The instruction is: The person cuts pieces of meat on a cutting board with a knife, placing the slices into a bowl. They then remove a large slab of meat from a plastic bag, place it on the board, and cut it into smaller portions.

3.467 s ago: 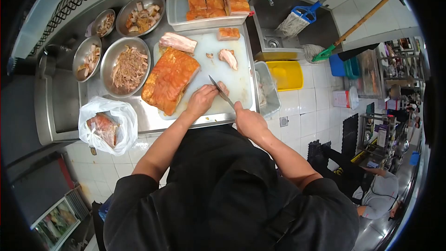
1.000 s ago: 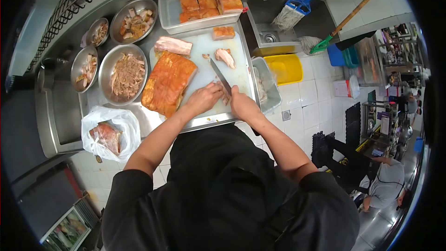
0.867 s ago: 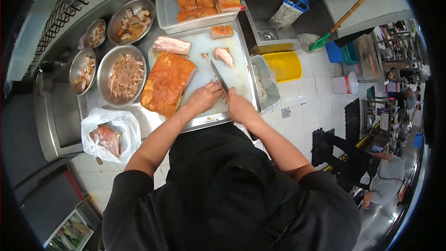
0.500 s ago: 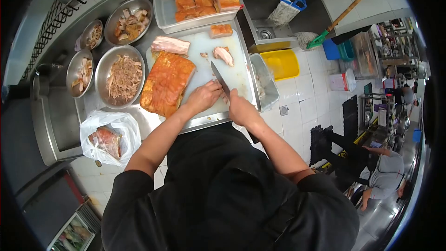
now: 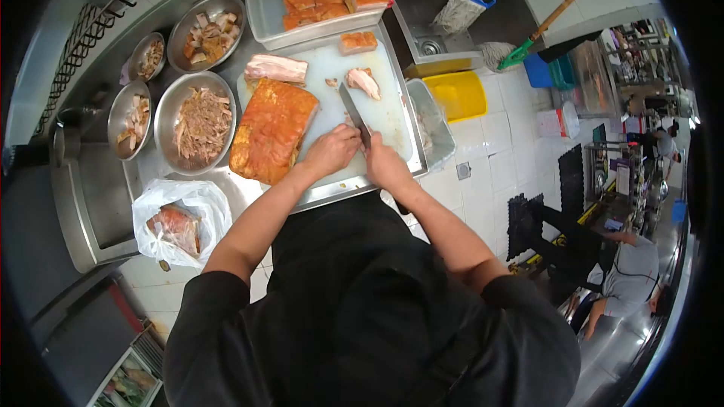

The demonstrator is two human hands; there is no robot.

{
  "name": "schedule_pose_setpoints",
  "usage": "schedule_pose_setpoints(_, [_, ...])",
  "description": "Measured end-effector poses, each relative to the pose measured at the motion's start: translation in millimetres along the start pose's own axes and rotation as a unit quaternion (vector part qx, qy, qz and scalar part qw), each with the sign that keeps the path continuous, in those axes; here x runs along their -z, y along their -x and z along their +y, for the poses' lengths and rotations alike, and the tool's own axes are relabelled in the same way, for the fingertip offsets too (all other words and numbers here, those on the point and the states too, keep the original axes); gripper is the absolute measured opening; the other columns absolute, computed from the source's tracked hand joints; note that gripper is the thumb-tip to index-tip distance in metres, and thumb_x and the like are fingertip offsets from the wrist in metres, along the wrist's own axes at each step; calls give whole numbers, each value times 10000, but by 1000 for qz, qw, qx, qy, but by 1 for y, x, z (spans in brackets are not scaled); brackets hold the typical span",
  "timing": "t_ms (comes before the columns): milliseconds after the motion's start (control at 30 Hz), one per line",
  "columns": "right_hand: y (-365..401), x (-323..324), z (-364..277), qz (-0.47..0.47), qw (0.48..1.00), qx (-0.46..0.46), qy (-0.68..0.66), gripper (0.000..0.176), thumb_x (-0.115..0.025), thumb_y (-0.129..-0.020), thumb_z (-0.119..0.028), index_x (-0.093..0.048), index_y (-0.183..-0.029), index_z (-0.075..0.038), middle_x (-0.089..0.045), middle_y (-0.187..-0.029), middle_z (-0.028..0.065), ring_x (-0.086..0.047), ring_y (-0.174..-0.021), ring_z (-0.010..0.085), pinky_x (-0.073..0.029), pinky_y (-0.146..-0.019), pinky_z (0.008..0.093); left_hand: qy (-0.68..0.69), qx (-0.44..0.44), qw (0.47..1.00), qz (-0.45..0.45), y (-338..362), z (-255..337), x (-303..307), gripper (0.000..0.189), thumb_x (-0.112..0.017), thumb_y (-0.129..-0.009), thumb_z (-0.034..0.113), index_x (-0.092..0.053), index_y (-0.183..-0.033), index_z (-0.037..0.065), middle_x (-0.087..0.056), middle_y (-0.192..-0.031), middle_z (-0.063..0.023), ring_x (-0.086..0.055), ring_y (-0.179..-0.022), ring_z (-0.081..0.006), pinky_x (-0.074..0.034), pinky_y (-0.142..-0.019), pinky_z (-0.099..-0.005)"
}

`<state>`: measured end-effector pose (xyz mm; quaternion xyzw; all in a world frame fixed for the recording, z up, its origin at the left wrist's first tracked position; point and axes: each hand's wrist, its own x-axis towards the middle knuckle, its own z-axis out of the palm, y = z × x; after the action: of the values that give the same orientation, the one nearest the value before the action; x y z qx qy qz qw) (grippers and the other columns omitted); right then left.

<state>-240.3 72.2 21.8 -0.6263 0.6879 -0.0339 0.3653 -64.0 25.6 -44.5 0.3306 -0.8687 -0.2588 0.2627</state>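
Note:
My right hand is wrapped round the handle of a kitchen knife, its blade pointing away over the white cutting board. Beside the blade, my left hand has its fingers curled down on the board; whatever they press on is hidden. Left of that hand lies a large slab of roast pork with orange crisp skin. Beyond it rests a pale strip of pork. Near the knife tip are a cut pork piece and a small scrap. Farther back sits a skin-on pork block.
A tray of pork blocks stands behind the board. Several metal bowls, including one of shredded meat, stand left. A plastic bag holds meat. Right are a clear bin, yellow tub and sink. A person is far right.
The knife has shifted slightly left and away from me, its blade now close against my left fingers. My left hand has barely moved. The person at the right has shifted a little.

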Motion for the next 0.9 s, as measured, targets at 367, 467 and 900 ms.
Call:
schedule_pose_setpoints(367, [-17, 17, -8, 30, 998, 56, -17, 299, -458, -957, -84, -433, -1209, 73, -678, -880, 345, -672, -858, 521, -516, -786, 600, 85, 5, 996, 6, -7, -15, 14, 145, -645, -832, -39, -727, -919, 41, -685, -1067, -88, -639, -1049, -290, -557, -884, -392])
schedule_pose_setpoints(467, [4, 30, -24, -21, 999, 24, 25, 282, -463, -929, -47, -450, -1188, 64, -681, -912, 345, -679, -886, 507, -522, -801, 588, 61, 21, 998, -14, 3, -4, 17, 115, -618, -831, -8, -704, -880, 50, -685, -1041, -64, -635, -1015, -274, -558, -879, -380])
schedule_pose_setpoints(900, [0, 9, -23, -2, 1000, 8, 8, 322, -438, -921, -38, -407, -1224, 65, -672, -929, 358, -671, -894, 519, -513, -804, 602, 4, -11, 1000, 16, 7, -6, 9, 120, -649, -827, 2, -719, -924, 10, -700, -1024, -86, -653, -1019, -267, -571, -839, -366])
